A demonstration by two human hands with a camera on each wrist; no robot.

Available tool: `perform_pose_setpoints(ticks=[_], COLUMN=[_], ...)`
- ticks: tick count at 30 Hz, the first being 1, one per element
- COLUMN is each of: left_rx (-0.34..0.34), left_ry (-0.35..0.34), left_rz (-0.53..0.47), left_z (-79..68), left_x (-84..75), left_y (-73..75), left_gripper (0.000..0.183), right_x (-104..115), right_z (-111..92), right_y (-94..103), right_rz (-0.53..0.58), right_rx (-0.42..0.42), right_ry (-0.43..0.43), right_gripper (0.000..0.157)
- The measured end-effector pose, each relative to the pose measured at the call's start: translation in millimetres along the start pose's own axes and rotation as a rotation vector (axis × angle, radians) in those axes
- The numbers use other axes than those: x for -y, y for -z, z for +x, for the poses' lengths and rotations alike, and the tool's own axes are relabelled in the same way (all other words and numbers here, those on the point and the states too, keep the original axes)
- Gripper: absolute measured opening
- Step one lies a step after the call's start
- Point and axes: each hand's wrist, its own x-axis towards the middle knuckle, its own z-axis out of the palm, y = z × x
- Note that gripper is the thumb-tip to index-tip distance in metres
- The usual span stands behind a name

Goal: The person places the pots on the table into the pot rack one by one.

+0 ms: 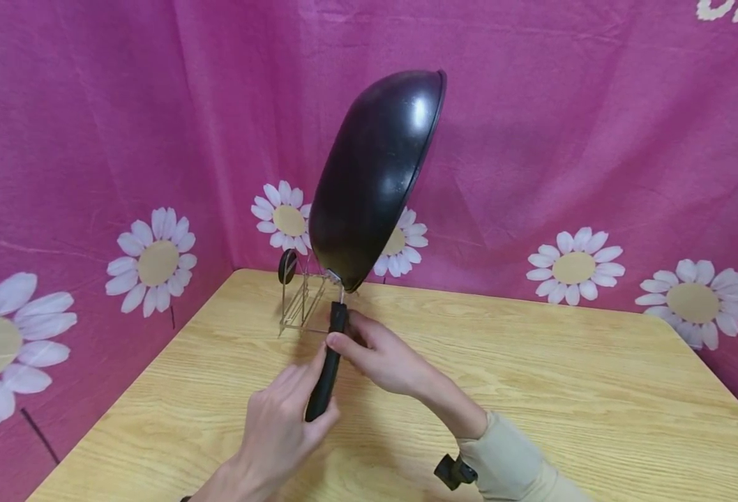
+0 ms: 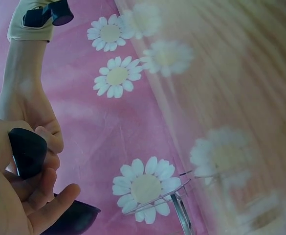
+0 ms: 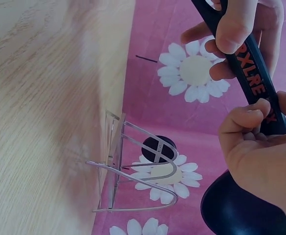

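A black wok (image 1: 375, 181) is held up tilted above the table, its rounded outside facing the head camera and its inside hidden. Its black handle (image 1: 324, 390) points down toward me. My left hand (image 1: 281, 418) grips the lower part of the handle, the end by the palm. Higher up, close to the metal neck, my right hand (image 1: 384, 355) holds the same handle, thumb laid on it. Orange lettering shows along the handle in the right wrist view, between the left fingers (image 3: 229, 36) and the right hand (image 3: 260, 152).
Behind the handle, toward the back left of the wooden table (image 1: 532, 390), stands a metal wire rack (image 3: 114, 169) with curved dividers. A round black disc (image 1: 287, 266) shows at its side. Pink cloth (image 1: 563, 139) with large daisies hangs around the back and left edges.
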Motion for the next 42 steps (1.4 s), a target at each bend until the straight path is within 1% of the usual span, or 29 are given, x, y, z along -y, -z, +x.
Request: perform_pose_setpoints(ticks=[3,10,12,16,20,25,30,36,42], left_rx=[-0.003,-0.041,-0.040,-0.023,0.014,0.060,0.062,0.058,0.070], left_ry=[0.006,0.005,0.019,0.060,0.119,0.194,0.202,0.209,0.241], left_rz=[0.004,-0.002,-0.006,-0.013,-0.026,-0.066,-0.078,-0.090,-0.103], left_z=[-0.9,-3.6,-3.7,-5.3,-7.5,-8.6,-9.1,-7.9,-7.9], left_x=[1.4,1.7,1.0,-0.4,-2.0,-4.9,-7.0,-7.0,-8.6], left_y=[0.9,2.3,3.7,6.8,9.3,11.3,12.6,11.8,13.5], left_gripper=[0.071,0.070,0.069,0.068,0.069,0.073,0.074,0.072,0.071], right_x=[1.0,2.5,2.9,1.6,-0.6,-2.5,-2.3,-1.1,0.1], right_z=[0.6,1.7,2.3,3.8,4.5,4.4,4.8,6.4,7.9], right_y=[-0.2,-3.0,-4.4,-7.4,-9.7,-11.1,-10.3,-9.5,-9.6], right_rz=[0.009,0.019,0.028,0.063,0.081,0.100,0.110,0.113,0.110], right_rx=[0.011,0.024,0.025,0.040,0.054,0.069,0.099,0.108,0.120], right_ry=[-0.003,-0.022,-0.026,-0.028,-0.049,-0.067,-0.078,-0.091,-0.108], right_gripper=[0.018,0.016,0.016,0.020,0.022,0.021,0.021,0.022,0.021])
